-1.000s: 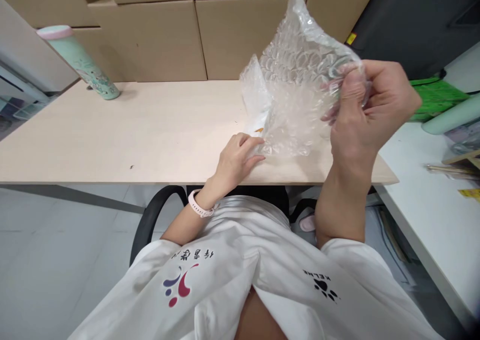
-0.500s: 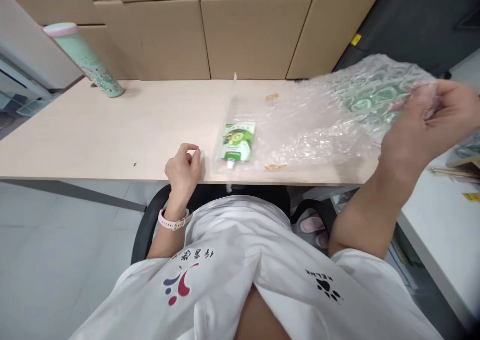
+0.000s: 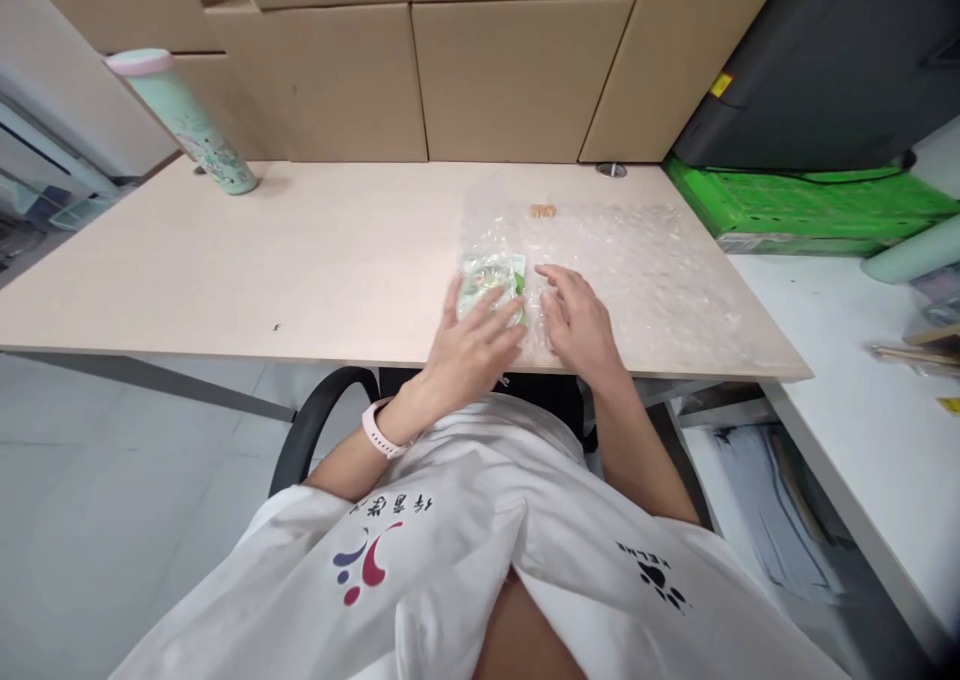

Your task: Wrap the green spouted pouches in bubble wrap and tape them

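A sheet of clear bubble wrap point(image 3: 637, 270) lies flat on the right part of the light wooden desk point(image 3: 300, 260). A small green pouch point(image 3: 491, 282) lies at the sheet's left end, seemingly under the wrap. My left hand point(image 3: 472, 345) rests flat over the pouch's near end, fingers stretched out. My right hand point(image 3: 577, 320) lies flat on the bubble wrap just right of the pouch, fingers spread. A small orange scrap point(image 3: 542, 210) sits at the sheet's far edge.
A mint-green bottle with a pink cap point(image 3: 184, 120) stands at the desk's far left. Cardboard boxes point(image 3: 420, 70) line the back. A green crate point(image 3: 795, 205) and a dark case point(image 3: 825, 60) sit at the right, beside a white table point(image 3: 862, 380) with small items.
The bubble wrap, held up in my right hand, has been laid flat on the desk. Both hands have come down onto the pouch and wrap.
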A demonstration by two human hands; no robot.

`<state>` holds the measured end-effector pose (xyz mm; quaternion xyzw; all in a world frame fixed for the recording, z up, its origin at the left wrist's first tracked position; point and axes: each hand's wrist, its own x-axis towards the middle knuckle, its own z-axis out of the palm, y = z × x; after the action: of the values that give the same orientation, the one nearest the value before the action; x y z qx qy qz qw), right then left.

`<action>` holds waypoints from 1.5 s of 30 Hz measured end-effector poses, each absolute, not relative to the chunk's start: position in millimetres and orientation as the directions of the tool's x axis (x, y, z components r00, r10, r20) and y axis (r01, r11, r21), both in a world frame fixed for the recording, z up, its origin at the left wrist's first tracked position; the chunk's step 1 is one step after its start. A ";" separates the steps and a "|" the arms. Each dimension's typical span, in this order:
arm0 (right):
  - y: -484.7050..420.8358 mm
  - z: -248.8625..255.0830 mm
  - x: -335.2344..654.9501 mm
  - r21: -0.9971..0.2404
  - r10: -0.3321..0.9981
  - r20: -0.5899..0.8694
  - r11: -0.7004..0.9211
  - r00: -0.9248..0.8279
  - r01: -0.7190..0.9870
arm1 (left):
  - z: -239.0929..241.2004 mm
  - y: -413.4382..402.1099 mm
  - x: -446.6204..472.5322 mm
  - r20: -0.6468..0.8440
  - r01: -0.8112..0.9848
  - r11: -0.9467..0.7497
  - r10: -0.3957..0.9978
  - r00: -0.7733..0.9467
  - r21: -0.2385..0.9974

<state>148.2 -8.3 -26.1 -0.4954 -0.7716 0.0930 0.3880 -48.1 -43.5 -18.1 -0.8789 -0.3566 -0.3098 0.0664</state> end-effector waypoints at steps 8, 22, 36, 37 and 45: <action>-12.1 -40.8 153.7 -0.427 0.861 0.411 0.473 -0.301 0.770 | -34.7 -36.9 -149.3 0.803 0.927 -0.091 0.535 -0.263 0.364; -15.3 -28.6 217.7 -0.242 0.894 0.445 0.172 -0.048 0.955 | -42.4 -62.3 -66.2 0.340 0.784 -0.586 0.794 0.505 0.205; -4.9 -20.1 161.4 -0.776 0.931 0.366 0.313 -0.013 0.547 | -52.9 -61.5 -61.0 0.461 0.801 -0.557 0.783 0.418 0.219; -5.1 -19.1 160.7 -0.797 0.926 0.375 0.349 -0.048 0.493 | -52.9 -61.4 -60.7 0.460 0.802 -0.555 0.785 0.416 0.222; -5.6 -24.6 127.5 -0.954 0.947 0.298 0.289 0.123 0.084 | -48.6 -79.1 -67.8 0.523 0.692 -0.562 0.796 0.305 0.453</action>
<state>127.5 -5.6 -24.6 -0.4683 -0.5499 0.3687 0.5851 -67.8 -79.1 -48.6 -0.8046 -0.4623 -0.3659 -0.0714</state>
